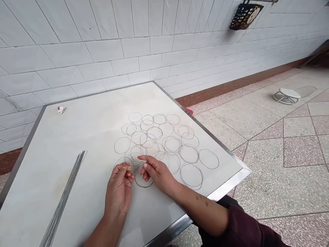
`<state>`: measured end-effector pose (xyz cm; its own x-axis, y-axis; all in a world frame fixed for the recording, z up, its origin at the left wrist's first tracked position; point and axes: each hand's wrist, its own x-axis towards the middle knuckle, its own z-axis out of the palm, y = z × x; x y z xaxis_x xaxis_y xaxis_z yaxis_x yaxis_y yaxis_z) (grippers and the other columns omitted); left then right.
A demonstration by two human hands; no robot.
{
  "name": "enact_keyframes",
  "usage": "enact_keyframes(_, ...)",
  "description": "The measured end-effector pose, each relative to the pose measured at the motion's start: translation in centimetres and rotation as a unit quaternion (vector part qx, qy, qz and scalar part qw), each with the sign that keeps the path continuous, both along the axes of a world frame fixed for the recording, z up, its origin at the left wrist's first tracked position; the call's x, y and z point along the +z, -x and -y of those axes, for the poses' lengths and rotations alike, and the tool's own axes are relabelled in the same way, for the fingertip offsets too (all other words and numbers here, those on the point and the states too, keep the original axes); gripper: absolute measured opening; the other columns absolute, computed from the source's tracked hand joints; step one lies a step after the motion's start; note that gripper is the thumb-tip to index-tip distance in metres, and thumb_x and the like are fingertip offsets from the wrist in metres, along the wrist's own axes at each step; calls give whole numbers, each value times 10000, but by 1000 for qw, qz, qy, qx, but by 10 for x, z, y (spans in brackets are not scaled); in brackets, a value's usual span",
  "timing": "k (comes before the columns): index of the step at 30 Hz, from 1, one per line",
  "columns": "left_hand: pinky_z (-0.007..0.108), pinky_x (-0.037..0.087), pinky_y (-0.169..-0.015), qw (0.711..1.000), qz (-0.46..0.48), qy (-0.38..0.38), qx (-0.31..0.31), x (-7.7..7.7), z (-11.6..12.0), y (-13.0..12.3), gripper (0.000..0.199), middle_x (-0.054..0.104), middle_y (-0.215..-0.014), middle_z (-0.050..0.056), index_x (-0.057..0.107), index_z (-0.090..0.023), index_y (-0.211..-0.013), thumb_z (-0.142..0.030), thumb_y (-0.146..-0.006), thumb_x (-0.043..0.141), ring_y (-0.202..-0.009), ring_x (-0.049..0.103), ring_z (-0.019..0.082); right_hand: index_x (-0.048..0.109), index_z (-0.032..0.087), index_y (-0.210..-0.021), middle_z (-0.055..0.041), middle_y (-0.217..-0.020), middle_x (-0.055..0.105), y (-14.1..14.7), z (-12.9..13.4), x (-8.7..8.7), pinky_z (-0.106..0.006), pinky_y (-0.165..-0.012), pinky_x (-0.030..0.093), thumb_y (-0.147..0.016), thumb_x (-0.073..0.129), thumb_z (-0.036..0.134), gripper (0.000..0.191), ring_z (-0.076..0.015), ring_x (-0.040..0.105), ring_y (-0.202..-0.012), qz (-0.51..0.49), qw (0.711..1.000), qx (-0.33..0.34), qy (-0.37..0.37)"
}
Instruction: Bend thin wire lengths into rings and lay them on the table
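My left hand [119,190] is closed in a pinch, thumb against fingers, above the near part of the white table. A tan band wraps one of its fingers. My right hand [156,171] faces it, thumb and index finger closed on a thin metal wire [145,158]. The wire seems to curve across to my left fingertips, though it blends with the rings behind it. Many thin wire rings [189,153] lie flat beyond and right of my hands, several overlapping. To the left lies a bundle of straight wires [63,199].
The white tabletop [84,130] has a metal edge and stands against a tiled wall [102,55]. A small red-and-white object [61,109] sits in the far left corner. A low stool [286,96] is on the floor at right, and a patterned bag [245,16] hangs on the wall.
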<state>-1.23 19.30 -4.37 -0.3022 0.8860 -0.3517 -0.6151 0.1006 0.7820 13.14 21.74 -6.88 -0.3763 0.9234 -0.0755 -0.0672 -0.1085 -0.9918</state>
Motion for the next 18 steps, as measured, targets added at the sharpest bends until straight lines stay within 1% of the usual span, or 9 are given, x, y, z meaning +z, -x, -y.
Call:
enact_keyframes(3,189,467,-567,1000,-10,-5,-5,0,1,0,153,545,-867,13,646,-172,-683,-210,-703,793,-671,445,94,519,261,-1329,0,-843,633,-2,-1,0,-317,-702,534,-983,453,311,356,-124,596,-685,9,1000,-4,-3)
enact_keyframes(6,185,466,-566,1000,-14,-5,-20,1,1,0,159,541,-851,12,650,-172,-680,-221,-701,799,-674,447,95,482,282,-1349,8,-858,614,-5,-5,1,-304,-691,527,-967,479,303,383,-124,588,-697,18,999,-33,-29)
enact_keyframes(11,206,491,-588,999,-4,9,-47,5,2,-2,165,556,-878,15,684,-171,-713,-249,-675,825,-677,453,97,594,288,-1222,0,-868,611,-10,-9,1,-272,-643,487,-959,469,287,292,-127,574,-723,60,993,-63,-81)
enact_keyframes(16,205,466,-559,998,-5,-1,-62,7,3,-2,174,567,-868,10,692,-174,-714,-255,-657,835,-636,435,85,616,292,-1189,-11,-891,615,-12,-9,-4,-279,-640,490,-961,464,284,273,-137,590,-737,54,990,-76,-107)
enact_keyframes(18,205,452,-549,998,-17,-6,-66,7,3,-2,170,567,-866,9,688,-176,-705,-264,-665,829,-629,429,83,614,295,-1190,-13,-892,615,-12,-9,-4,-293,-668,502,-964,459,274,275,-138,590,-737,58,989,-74,-112)
